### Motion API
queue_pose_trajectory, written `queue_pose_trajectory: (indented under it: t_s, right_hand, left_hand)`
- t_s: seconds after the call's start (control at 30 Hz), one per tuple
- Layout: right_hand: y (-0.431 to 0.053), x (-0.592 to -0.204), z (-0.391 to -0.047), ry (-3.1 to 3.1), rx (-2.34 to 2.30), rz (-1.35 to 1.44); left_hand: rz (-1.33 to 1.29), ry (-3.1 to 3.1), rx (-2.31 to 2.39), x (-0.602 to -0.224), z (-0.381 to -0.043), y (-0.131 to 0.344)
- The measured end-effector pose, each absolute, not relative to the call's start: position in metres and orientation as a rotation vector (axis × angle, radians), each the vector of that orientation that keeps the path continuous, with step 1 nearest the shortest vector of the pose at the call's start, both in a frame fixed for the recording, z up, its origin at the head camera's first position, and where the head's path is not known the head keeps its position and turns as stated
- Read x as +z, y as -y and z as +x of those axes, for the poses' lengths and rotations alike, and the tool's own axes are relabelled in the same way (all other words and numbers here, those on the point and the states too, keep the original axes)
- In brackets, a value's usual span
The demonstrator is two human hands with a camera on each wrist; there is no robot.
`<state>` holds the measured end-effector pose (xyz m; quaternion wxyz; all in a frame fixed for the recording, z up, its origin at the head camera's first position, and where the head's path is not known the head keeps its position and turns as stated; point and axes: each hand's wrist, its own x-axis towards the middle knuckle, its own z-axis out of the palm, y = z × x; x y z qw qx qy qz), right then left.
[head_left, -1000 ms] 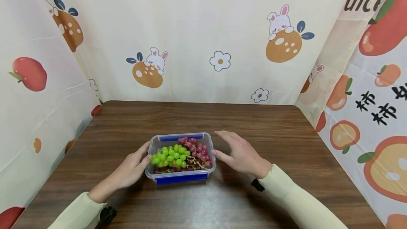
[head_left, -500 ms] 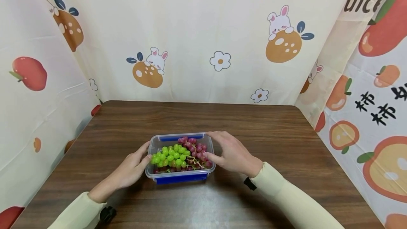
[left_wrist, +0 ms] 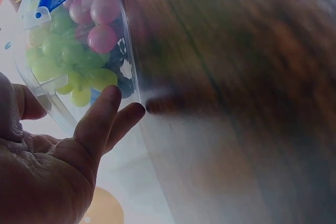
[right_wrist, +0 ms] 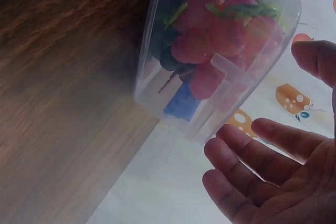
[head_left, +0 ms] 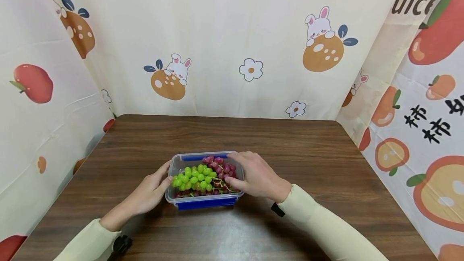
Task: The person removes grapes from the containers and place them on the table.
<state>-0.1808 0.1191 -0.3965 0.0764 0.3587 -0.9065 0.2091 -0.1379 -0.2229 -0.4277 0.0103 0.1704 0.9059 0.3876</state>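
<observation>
A clear plastic food container (head_left: 173, 166) with blue latches stands on the table, in the lower middle of the head view. In it lie green grapes (head_left: 194, 177) on the left and red grapes (head_left: 227, 168) on the right. My left hand (head_left: 151, 188) holds the container's left side, thumb at the rim; in the left wrist view its fingers (left_wrist: 97, 124) lie along the outer wall. My right hand (head_left: 256, 175) hovers over the right end with fingers spread and bent slightly, covering part of the red grapes. The right wrist view shows nothing between its fingers (right_wrist: 247, 145).
The brown wooden table (head_left: 301, 148) extends around the container on all sides. Fruit-printed cloth (head_left: 221, 43) hangs behind it and at both sides.
My right hand has moved left, from beside the container's right edge to over its right end. The left hand and the container look still.
</observation>
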Motion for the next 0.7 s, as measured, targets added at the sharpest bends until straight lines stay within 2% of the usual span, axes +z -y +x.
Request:
queue_pose_trajectory:
  t_s: [0.7]
  right_hand:
    - [-0.09,-0.394,-0.186,2.771,0.352,1.102]
  left_hand:
    - [0.542,-2.829,1.214,-0.428,-0.139,0.223]
